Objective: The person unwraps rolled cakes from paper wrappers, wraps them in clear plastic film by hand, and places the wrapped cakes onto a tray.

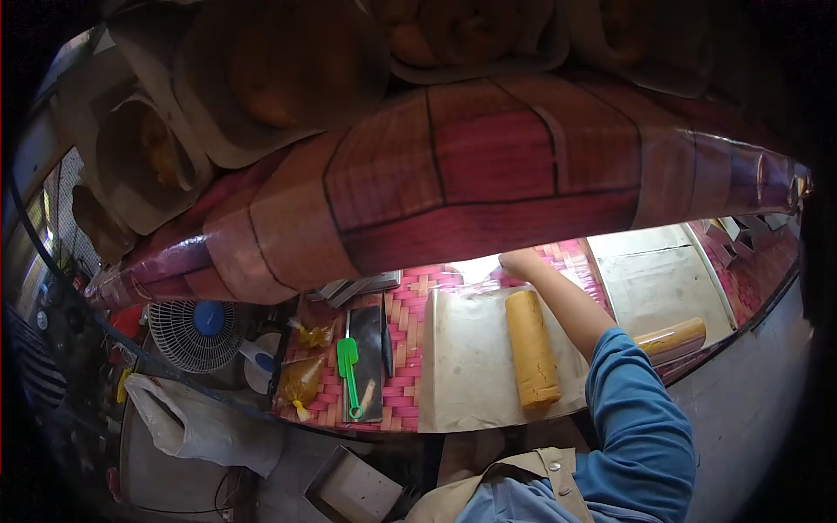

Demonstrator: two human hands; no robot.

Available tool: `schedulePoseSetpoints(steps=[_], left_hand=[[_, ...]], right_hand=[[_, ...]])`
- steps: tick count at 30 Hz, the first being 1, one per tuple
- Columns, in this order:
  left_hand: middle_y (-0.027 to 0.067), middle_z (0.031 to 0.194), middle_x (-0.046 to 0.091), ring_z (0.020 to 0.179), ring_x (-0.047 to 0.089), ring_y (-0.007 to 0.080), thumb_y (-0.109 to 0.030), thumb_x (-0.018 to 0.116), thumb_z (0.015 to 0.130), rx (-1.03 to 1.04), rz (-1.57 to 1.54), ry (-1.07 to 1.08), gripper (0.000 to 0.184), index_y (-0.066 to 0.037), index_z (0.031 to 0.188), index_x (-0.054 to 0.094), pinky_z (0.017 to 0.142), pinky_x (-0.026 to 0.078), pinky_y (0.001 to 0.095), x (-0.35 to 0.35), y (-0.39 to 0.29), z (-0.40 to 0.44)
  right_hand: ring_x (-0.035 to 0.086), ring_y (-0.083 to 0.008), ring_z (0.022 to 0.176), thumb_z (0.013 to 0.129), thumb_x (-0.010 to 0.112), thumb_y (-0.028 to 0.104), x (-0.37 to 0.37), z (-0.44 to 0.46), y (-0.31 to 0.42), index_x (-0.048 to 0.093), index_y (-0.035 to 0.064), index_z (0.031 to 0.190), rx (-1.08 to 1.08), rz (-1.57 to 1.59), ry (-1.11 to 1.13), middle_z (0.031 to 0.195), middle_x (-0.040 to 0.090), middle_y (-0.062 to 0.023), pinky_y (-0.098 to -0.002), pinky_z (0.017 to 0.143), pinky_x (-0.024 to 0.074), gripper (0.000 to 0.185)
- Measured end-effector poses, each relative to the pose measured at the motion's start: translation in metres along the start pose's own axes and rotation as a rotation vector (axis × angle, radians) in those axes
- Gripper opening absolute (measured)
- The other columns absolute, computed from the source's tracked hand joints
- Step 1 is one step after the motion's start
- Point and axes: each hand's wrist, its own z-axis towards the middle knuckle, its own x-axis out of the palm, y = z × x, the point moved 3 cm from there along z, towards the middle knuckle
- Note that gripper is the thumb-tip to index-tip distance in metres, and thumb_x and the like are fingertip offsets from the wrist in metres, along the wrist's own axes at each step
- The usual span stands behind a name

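Observation:
My right hand (pixel 520 264) reaches forward over the far part of the table, just under the edge of a shelf. Its fingers are mostly hidden, beside a bright white sheet (pixel 478 268); whether they hold anything does not show. Below my forearm, a long golden-brown cake roll (pixel 530 349) lies on pale paper (pixel 471 366). My left hand is out of view.
A shelf with a red-brown patterned cover (pixel 497 157) crosses above, carrying wrapped baked goods. A green spatula (pixel 347 366) rests on a dark board left of the paper, near bagged yellow filling (pixel 301 382). Another roll (pixel 671 340) and tray (pixel 658 283) lie right. A fan (pixel 196 336) stands left.

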Motion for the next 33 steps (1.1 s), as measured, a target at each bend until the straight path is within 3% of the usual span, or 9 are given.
schedulePoseSetpoints(steps=[2, 6, 7, 10, 14, 17, 25, 28, 33], left_hand=[[0.0090, 0.077, 0.059, 0.063, 0.056, 0.0188, -0.004, 0.055, 0.076, 0.000, -0.091, 0.049, 0.024, -0.004, 0.100, 0.052, 0.058, 0.047, 0.0291, -0.015, -0.011, 0.003], [0.0104, 0.077, 0.060, 0.062, 0.057, 0.0183, -0.004, 0.051, 0.080, 0.251, -0.578, -0.131, 0.023, -0.003, 0.102, 0.050, 0.059, 0.047, 0.0281, -0.126, -0.098, 0.045], [0.0049, 0.072, 0.055, 0.063, 0.054, 0.0131, -0.005, 0.066, 0.070, 0.304, -0.708, -0.191, 0.030, -0.004, 0.098, 0.054, 0.056, 0.045, 0.0262, -0.186, -0.153, 0.055], [0.0070, 0.077, 0.051, 0.070, 0.053, 0.0134, -0.002, 0.049, 0.085, 0.524, -1.236, 0.233, 0.020, -0.002, 0.105, 0.044, 0.066, 0.046, 0.0283, -0.225, -0.253, 0.090], [0.0240, 0.123, 0.037, 0.108, 0.047, 0.0372, -0.039, 0.044, 0.090, 0.550, -1.648, 0.673, 0.063, -0.007, 0.133, 0.012, 0.091, 0.040, 0.0461, -0.208, -0.350, 0.130], [0.0287, 0.132, 0.027, 0.112, 0.042, 0.0442, -0.061, 0.035, 0.083, 0.373, -1.778, 0.816, 0.081, -0.012, 0.137, 0.000, 0.092, 0.038, 0.0484, -0.197, -0.381, 0.161], [0.0282, 0.133, 0.028, 0.106, 0.049, 0.0386, -0.070, 0.028, 0.079, 0.474, -1.526, 0.694, 0.080, -0.025, 0.139, -0.001, 0.088, 0.041, 0.0458, -0.220, -0.425, 0.181], [0.0268, 0.132, 0.030, 0.098, 0.056, 0.0278, -0.070, 0.034, 0.077, 0.734, -1.147, 0.511, 0.084, -0.021, 0.139, 0.005, 0.084, 0.044, 0.0385, -0.236, -0.440, 0.169], [0.0269, 0.133, 0.029, 0.104, 0.054, 0.0295, -0.063, 0.052, 0.074, 0.871, -0.464, 0.199, 0.093, -0.014, 0.139, 0.007, 0.082, 0.046, 0.0365, -0.249, -0.477, 0.127]], right_hand=[[0.059, -0.0321, 0.081, 0.073, 0.050, 0.006, -0.022, -0.010, -0.009, 0.059, 0.0025, 0.082, 0.246, 0.353, -0.322, 0.086, 0.061, -0.0181, -0.0389, 0.070, 0.0479, 0.013], [0.058, -0.0316, 0.081, 0.074, 0.053, 0.001, -0.060, -0.033, 0.002, 0.058, 0.0003, 0.082, 0.079, 0.587, -0.669, 0.084, 0.060, -0.0169, -0.0373, 0.071, 0.0460, 0.009], [0.058, -0.0309, 0.081, 0.074, 0.055, 0.001, -0.073, -0.047, 0.010, 0.060, 0.0000, 0.081, -0.003, 0.607, -0.718, 0.084, 0.060, -0.0159, -0.0365, 0.071, 0.0459, 0.008], [0.057, -0.0266, 0.082, 0.075, 0.063, 0.009, -0.089, -0.094, 0.038, 0.063, 0.0017, 0.080, -0.025, 0.672, -0.672, 0.084, 0.060, -0.0125, -0.0337, 0.073, 0.0456, 0.008], [0.053, -0.0238, 0.095, 0.073, 0.067, 0.009, -0.091, -0.171, 0.063, 0.065, 0.0081, 0.080, -0.016, 0.725, -0.673, 0.094, 0.059, -0.0071, -0.0336, 0.081, 0.0437, 0.007], [0.050, -0.0242, 0.101, 0.072, 0.068, 0.008, -0.079, -0.220, 0.068, 0.065, 0.0092, 0.079, -0.014, 0.728, -0.604, 0.100, 0.057, -0.0056, -0.0337, 0.084, 0.0427, 0.008], [0.037, -0.0270, 0.121, 0.066, 0.069, 0.003, -0.055, -0.284, 0.067, 0.067, 0.0139, 0.073, -0.017, 0.752, -0.491, 0.116, 0.051, -0.0047, -0.0375, 0.096, 0.0344, 0.013], [0.036, -0.0271, 0.122, 0.066, 0.068, 0.002, -0.051, -0.287, 0.063, 0.067, 0.0143, 0.070, -0.009, 0.774, -0.490, 0.119, 0.050, -0.0036, -0.0378, 0.098, 0.0323, 0.013], [0.037, -0.0266, 0.121, 0.065, 0.067, 0.003, -0.053, -0.283, 0.064, 0.066, 0.0152, 0.068, -0.015, 0.763, -0.518, 0.120, 0.050, -0.0032, -0.0373, 0.099, 0.0313, 0.012]])
